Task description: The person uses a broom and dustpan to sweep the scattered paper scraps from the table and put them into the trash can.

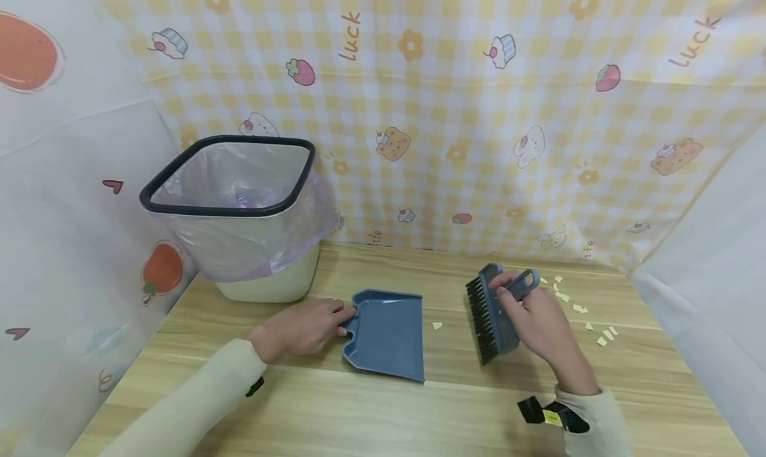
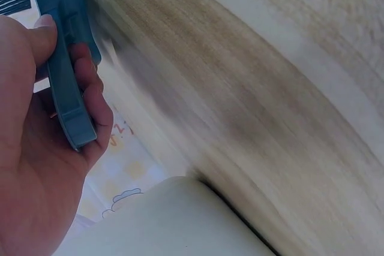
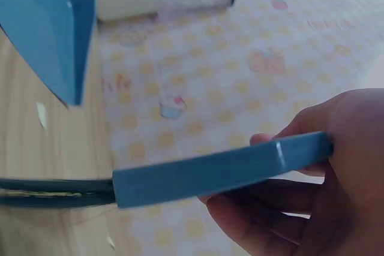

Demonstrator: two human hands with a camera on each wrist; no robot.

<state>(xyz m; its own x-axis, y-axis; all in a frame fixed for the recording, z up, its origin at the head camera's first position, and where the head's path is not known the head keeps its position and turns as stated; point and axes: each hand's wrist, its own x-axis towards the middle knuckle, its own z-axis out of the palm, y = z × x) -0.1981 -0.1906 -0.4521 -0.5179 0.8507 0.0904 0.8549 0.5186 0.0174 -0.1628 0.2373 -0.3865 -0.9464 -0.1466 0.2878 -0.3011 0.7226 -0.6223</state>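
My left hand [image 1: 308, 327] grips the short handle of a blue dustpan [image 1: 389, 334], which lies on the wooden table with its wide edge facing right. In the left wrist view, the thumb and curled fingers wrap the handle [image 2: 72, 106]. To the right, my right hand [image 1: 541, 320] holds a blue hand brush [image 1: 503, 317] tilted, its dark bristles [image 1: 481, 320] pointing left toward the dustpan. One small pale yellow scrap [image 1: 437, 325] lies between dustpan and brush. Several more scraps [image 1: 579, 308] are scattered right of the right hand.
A cream trash bin [image 1: 275, 291] with a black rim [image 1: 227, 211] and a translucent purplish liner stands at the back left. Behind the table hangs a yellow checked curtain [image 1: 431, 111]. A white sheet [image 1: 712, 244] borders the right side.
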